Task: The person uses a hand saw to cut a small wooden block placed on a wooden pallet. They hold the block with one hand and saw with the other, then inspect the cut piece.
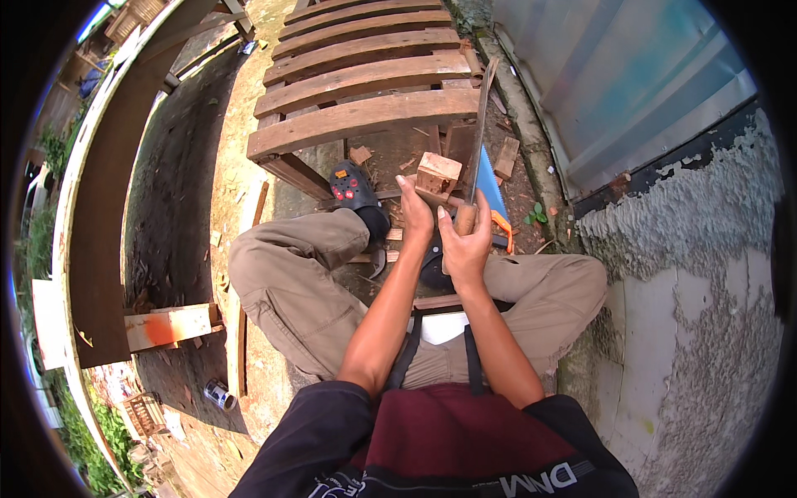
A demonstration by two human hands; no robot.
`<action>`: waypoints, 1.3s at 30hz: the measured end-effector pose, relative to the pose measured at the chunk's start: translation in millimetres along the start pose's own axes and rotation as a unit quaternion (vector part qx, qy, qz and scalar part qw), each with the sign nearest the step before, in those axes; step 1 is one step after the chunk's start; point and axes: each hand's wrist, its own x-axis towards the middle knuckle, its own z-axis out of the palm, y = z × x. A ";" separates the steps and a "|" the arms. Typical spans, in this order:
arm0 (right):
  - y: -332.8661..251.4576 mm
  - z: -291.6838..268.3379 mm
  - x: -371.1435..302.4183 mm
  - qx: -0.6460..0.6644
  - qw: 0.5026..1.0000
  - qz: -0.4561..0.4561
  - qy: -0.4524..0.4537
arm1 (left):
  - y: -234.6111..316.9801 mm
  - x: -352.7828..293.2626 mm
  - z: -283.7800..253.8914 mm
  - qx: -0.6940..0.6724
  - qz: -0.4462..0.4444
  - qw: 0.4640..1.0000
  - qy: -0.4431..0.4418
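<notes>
My left hand [417, 214] is closed along the near left side of a short wooden block [437, 171], with its thumb pointing up. Part of that grip is hidden behind the hand. Close beside it, my right hand [466, 247] wraps round the wooden handle [466, 219] of a tool with a long, dark, narrow blade [481, 124]. The blade points up and away, just right of the block. Under and right of it lies a handsaw with a blue blade [491, 189] and an orange grip [502, 226].
A slatted wooden bench [374, 112] stands ahead of my feet. Wood offcuts [506, 158] and chips lie on the ground. A metal sheet [614, 75] and a rough wall [689, 274] bound the right. Leftward are a wooden frame [100, 232] and a can [219, 394].
</notes>
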 end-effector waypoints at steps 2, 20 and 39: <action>6.6 0.3 3.0 0.007 1.000 0.003 0.002 | 3.8 -11.0 3.7 0.047 0.025 0.997 0.050; 19.5 15.6 -1.4 0.121 0.988 0.048 -0.079 | 123.6 -71.3 -50.5 0.181 0.017 0.962 -0.206; -57.7 -27.8 -55.8 -0.036 0.981 -0.041 -0.184 | 112.9 -61.3 -21.4 -0.070 -0.067 0.994 0.045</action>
